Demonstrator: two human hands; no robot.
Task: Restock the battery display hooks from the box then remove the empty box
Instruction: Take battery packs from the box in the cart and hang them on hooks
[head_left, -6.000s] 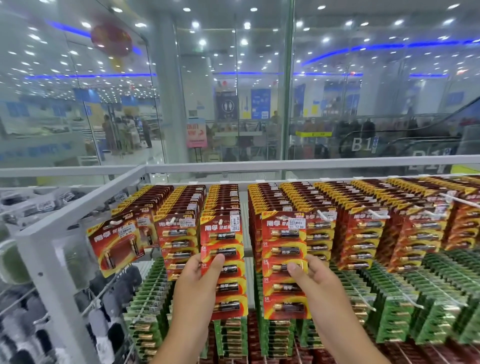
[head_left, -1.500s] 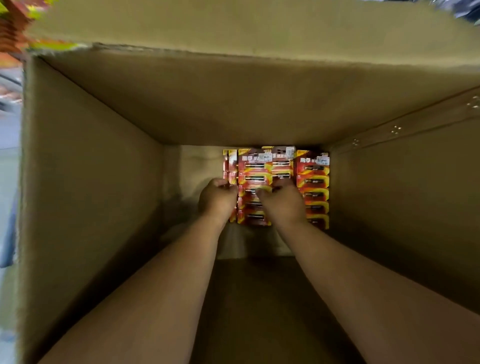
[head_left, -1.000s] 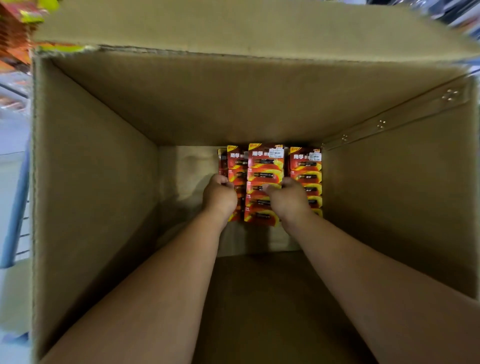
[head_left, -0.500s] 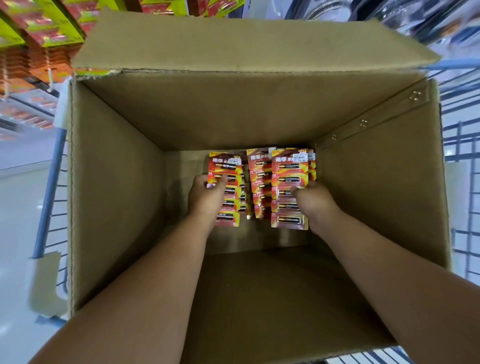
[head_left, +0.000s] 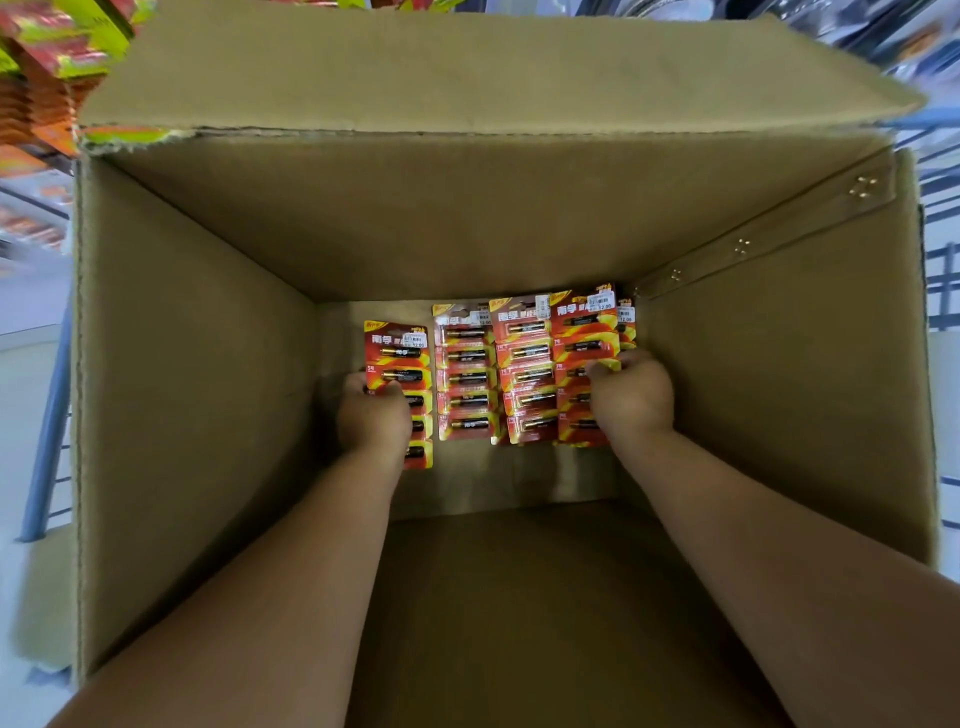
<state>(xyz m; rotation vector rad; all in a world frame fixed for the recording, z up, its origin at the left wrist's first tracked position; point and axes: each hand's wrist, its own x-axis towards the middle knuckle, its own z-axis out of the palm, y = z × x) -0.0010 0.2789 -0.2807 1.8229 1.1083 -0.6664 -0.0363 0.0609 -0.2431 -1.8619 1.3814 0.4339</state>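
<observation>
Box: your cardboard box (head_left: 197, 395) stands open in front of you, its far flap (head_left: 467, 73) folded up and back, and both your forearms reach deep down inside it.
Battery packs: what is in the box lies on the bottom against the far wall, red and yellow cards with price stickers near their tops.
Left hand: your left hand (head_left: 373, 415) grips one battery card (head_left: 399, 358) from its left edge, fingers curled round it, thumb on the face. This card sits apart from the others, just left of them, near the box's left wall.
Right hand: your right hand (head_left: 631, 395) grasps the right-hand stack (head_left: 584, 332) of cards, fingers curled over its front, close to the right wall.
Middle cards: two more columns of battery cards (head_left: 493, 374) lie between your hands, touching the right-hand stack; neither hand touches them.
Box floor: the near part of the bottom (head_left: 519, 597) is bare brown cardboard in shadow.
Surroundings: blurred red and yellow packs on the display (head_left: 47, 67) show past the box's upper left corner; blue metal bars (head_left: 49, 415) run along its left side.
</observation>
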